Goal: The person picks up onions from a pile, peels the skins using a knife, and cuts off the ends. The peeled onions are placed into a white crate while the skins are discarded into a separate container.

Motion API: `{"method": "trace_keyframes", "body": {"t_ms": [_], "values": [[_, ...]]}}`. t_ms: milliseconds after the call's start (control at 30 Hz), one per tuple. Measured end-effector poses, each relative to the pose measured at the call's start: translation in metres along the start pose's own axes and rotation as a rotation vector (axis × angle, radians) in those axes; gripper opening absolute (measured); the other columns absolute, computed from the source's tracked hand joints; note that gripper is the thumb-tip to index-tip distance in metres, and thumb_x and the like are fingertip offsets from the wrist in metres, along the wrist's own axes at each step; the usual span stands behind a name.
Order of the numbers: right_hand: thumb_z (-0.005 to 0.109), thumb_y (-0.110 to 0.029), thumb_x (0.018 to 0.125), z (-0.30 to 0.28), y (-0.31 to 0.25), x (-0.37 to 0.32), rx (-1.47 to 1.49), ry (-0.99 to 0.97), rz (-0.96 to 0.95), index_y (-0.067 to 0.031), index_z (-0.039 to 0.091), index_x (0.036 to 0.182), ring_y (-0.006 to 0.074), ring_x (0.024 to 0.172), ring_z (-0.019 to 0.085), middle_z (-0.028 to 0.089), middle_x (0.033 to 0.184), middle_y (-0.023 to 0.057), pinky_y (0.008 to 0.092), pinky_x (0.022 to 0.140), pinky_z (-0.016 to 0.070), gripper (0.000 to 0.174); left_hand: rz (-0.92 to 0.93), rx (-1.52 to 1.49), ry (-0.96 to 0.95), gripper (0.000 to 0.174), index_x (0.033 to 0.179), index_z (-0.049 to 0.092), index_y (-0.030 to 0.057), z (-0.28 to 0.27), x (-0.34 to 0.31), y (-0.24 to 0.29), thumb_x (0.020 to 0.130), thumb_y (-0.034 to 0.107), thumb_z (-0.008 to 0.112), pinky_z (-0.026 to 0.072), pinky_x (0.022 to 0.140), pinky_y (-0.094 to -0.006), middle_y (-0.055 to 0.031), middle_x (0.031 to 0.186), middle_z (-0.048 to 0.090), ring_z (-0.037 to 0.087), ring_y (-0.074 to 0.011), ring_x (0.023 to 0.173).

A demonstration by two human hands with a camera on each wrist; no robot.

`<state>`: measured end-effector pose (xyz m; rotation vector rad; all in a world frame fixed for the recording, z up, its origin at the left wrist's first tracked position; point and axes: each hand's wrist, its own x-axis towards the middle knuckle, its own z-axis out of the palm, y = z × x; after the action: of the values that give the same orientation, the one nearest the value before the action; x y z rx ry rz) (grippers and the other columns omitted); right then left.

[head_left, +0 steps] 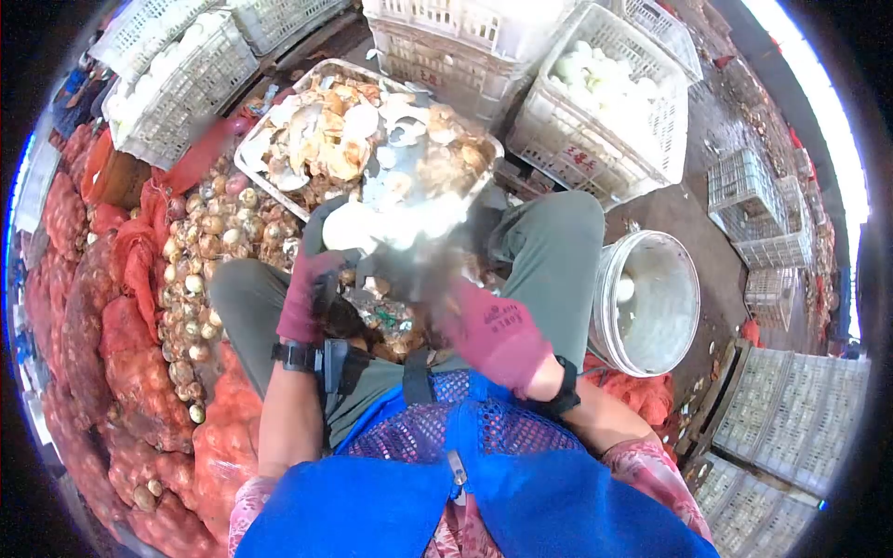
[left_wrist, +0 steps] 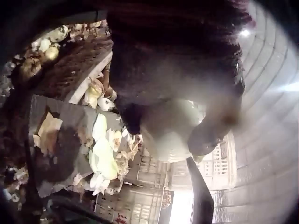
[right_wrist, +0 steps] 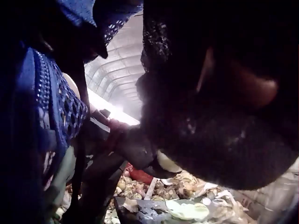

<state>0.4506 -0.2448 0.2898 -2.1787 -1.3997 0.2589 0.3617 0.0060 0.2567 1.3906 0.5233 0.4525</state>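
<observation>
In the head view, the gloved left hand (head_left: 316,265) grips a peeled white onion (head_left: 348,228) above the near edge of a tray (head_left: 262,189) of skins. The left wrist view has that hand (left_wrist: 177,65) with its fingers curled around the pale onion (left_wrist: 168,133). Close to its right, the gloved right hand (head_left: 488,330) reaches inward, its fingertips blurred. Dark and large in the right wrist view, the right hand (right_wrist: 215,135) is beside the onion (right_wrist: 167,162); whether it holds anything is hidden. Onion pieces (left_wrist: 103,151) lie on a dark board (left_wrist: 42,109).
Unpeeled onions (head_left: 233,228) and red net sacks (head_left: 135,349) lie on the left. Crates of white onions (head_left: 595,130) stand at the back, one on each side. A white bucket (head_left: 674,298) with an onion inside stands beside the right knee. More crates (head_left: 786,405) are at far right.
</observation>
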Motion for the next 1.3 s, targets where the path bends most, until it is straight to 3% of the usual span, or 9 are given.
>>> {"method": "trace_keyframes", "body": {"t_ms": [333,467,500,600,733,833,933,1000,1300], "values": [[0.052,-0.027,0.092,-0.006,0.034,-0.01,0.044,0.018,0.095,-0.0035,0.049,0.109,0.0345,0.073,0.062,0.062,0.086,0.0179,0.0459,0.063,0.0486,0.029,-0.1,-0.287,-0.073,0.065,0.14,0.034,0.0015,0.008,-0.013,-0.005,0.082,0.015,0.059,0.0455,0.094,-0.0355,-0.0132,0.134,0.047,0.052,-0.0222,0.115],[0.053,-0.021,0.093,-0.128,0.042,-0.067,0.65,0.157,0.73,-0.0041,0.052,0.123,0.0133,0.063,0.055,0.059,0.076,0.0012,0.0307,0.056,0.0463,0.035,-0.09,-0.519,-0.203,0.068,0.141,0.031,0.0017,-0.001,0.005,-0.031,0.083,0.023,0.06,0.042,0.099,-0.0399,-0.0165,0.137,0.042,0.05,-0.0274,0.118],[0.052,-0.021,0.094,-0.135,0.055,-0.089,0.635,0.393,0.839,-0.0066,0.059,0.114,0.0039,0.045,0.042,0.05,0.061,-0.0027,0.0205,0.04,0.032,0.026,-0.102,-0.526,-0.189,0.068,0.141,0.032,0.0017,-0.003,0.006,-0.032,0.084,0.027,0.06,0.04,0.101,-0.0411,-0.0173,0.135,0.044,0.05,-0.0289,0.118],[0.054,-0.031,0.092,-0.17,0.074,-0.131,0.374,0.557,1.162,-0.0061,0.062,0.1,0.008,0.039,0.042,0.048,0.057,0.0004,0.0247,0.035,0.0324,0.028,-0.101,-0.578,-0.21,0.064,0.138,0.034,0.001,0.001,0.005,-0.032,0.086,0.028,0.058,0.0406,0.102,-0.0415,-0.0174,0.128,0.049,0.052,-0.0287,0.115],[0.057,-0.034,0.087,-0.158,0.174,-0.18,0.122,0.088,1.432,-0.0011,0.062,0.097,0.0175,0.048,0.053,0.059,0.064,0.0065,0.0336,0.047,0.0439,0.034,-0.266,-0.457,-0.057,0.048,0.133,0.038,0.0002,0.008,0.002,-0.03,0.091,0.018,0.053,0.0481,0.095,-0.0407,-0.0167,0.119,0.054,0.059,-0.0286,0.106],[0.059,-0.031,0.082,-0.124,0.267,-0.184,0.058,-0.438,1.416,-0.0043,0.065,0.074,0.0179,0.053,0.057,0.062,0.064,0.0078,0.0356,0.05,0.0437,0.028,-0.366,-0.475,0.086,0.042,0.13,0.043,0.0001,0.014,0.0,-0.028,0.091,0.013,0.054,0.0532,0.087,-0.0388,-0.0158,0.115,0.058,0.062,-0.0294,0.102],[0.063,-0.03,0.078,-0.09,0.318,-0.177,-0.266,-0.71,1.278,-0.0029,0.07,0.088,0.0239,0.068,0.066,0.069,0.076,0.0135,0.0371,0.067,0.0497,0.029,-0.41,-0.392,0.199,0.036,0.124,0.049,0.0003,0.001,0.002,-0.043,0.091,0.013,0.055,0.0539,0.087,-0.0385,-0.0141,0.106,0.061,0.063,-0.0272,0.099],[0.053,-0.024,0.082,-0.056,0.355,-0.189,-0.293,-0.717,1.285,-0.006,0.069,0.104,0.0319,0.106,0.062,0.061,0.116,0.0206,0.0405,0.089,0.0488,0.033,-0.439,-0.421,0.21,0.032,0.119,0.053,0.0012,-0.004,0.002,-0.053,0.09,0.013,0.056,0.0536,0.083,-0.035,-0.0106,0.099,0.063,0.064,-0.0222,0.094],[0.06,-0.031,0.083,-0.053,0.353,-0.202,-0.247,-0.697,0.877,-0.0002,0.07,0.085,0.0237,0.07,0.068,0.068,0.073,0.0145,0.0364,0.067,0.0526,0.032,-0.423,-0.362,0.268,0.044,0.123,0.048,-0.0012,0.015,0.002,-0.045,0.085,0.014,0.062,0.0521,0.078,-0.0308,-0.0086,0.096,0.062,0.062,-0.0205,0.084]]}}
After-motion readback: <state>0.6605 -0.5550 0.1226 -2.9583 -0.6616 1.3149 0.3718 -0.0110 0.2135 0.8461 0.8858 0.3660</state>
